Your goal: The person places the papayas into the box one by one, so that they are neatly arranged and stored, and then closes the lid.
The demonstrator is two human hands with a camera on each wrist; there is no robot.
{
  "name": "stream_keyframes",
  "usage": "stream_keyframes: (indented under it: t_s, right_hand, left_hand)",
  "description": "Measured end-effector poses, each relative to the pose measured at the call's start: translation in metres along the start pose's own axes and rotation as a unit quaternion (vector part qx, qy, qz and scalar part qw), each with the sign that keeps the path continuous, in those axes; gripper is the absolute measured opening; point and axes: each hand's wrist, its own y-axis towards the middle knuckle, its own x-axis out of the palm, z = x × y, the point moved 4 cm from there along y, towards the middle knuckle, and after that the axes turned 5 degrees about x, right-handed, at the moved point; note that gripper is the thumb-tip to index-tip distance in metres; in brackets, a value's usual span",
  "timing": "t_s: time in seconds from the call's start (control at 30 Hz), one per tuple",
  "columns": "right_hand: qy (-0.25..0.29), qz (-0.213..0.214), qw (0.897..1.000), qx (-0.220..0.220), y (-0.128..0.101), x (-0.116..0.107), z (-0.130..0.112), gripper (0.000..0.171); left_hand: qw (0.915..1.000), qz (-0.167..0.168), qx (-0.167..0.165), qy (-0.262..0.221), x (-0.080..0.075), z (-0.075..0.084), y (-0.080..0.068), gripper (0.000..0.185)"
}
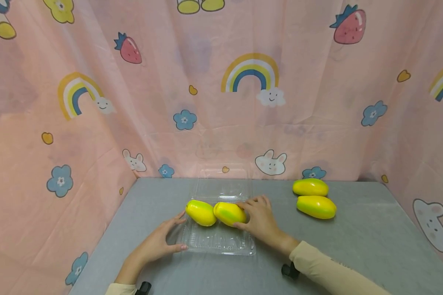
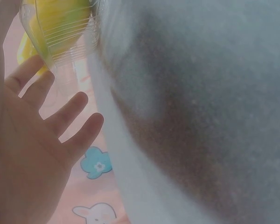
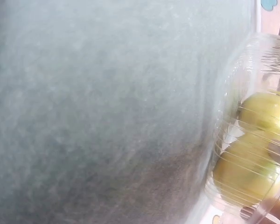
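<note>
- Left sleeve point(image 1: 121, 289), cream: cuff behind the left hand; black wrist device point(image 1: 144, 288) beside it.
- Left hand point(image 1: 156, 241): fingers spread and loosely extended, thumb apart, at the left edge of the clear container; contact with the fruit, cannot tell.
- Clear container point(image 1: 221, 249), plastic, ribbed: between the 2 hands; its lid point(image 1: 223, 188) is folded back, beyond both hands.
- Green-tipped fruit point(image 1: 201, 214), yellow: in the container, just beside the left hand's fingertips.
- Held fruit point(image 1: 228, 214), yellow with a green patch: in the container, touching its neighbour, under the right hand.
- Right hand point(image 1: 260, 219): pinches the held fruit between thumb and fingers; cream right sleeve point(image 1: 328, 266) behind.
- Loose fruits, 2, yellow: far piece point(image 1: 310, 187) and near piece point(image 1: 316, 207), on the grey table point(image 1: 310, 241), right of the right hand.
</note>
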Motion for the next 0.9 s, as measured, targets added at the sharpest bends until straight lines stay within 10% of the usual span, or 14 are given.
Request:
stream_keyframes:
  t_s: [0.9]
  right_hand:
    - [0.037,0.013,0.999,-0.005,-0.0024,-0.0047,0.0025,0.069]
  left_hand:
    - [1.0,0.003,-0.002,-0.006,0.0003,0.0027,0.0004,0.087]
